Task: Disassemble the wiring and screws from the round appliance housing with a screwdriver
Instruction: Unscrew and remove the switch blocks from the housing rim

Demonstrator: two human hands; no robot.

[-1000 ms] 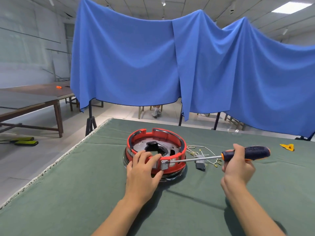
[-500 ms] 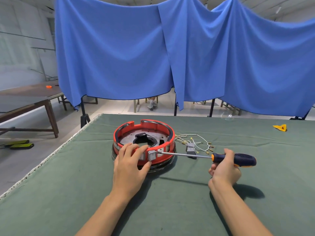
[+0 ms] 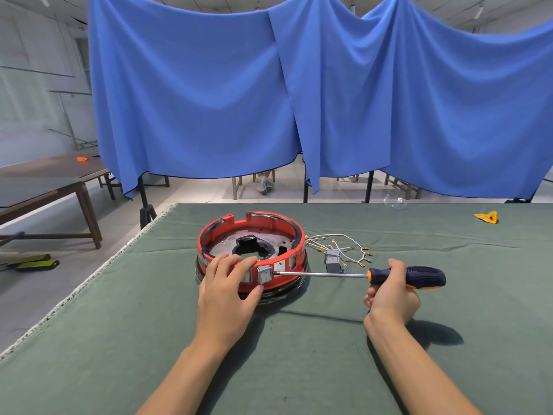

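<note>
Round red housing [image 3: 252,253] sits mid-worktop [image 3: 119,339], steadied by the left hand [image 3: 229,292], fingers draped over the near rim. Screwdriver [image 3: 353,276] is held level, handle wrapped by the right hand [image 3: 392,295], tip set beside a grey switch [image 3: 265,275]. Loose wiring [image 3: 344,250] already lies just right of the housing; switches remain fitted. Against the earlier frames, only the view is shifted; the hold is unchanged.
</note>
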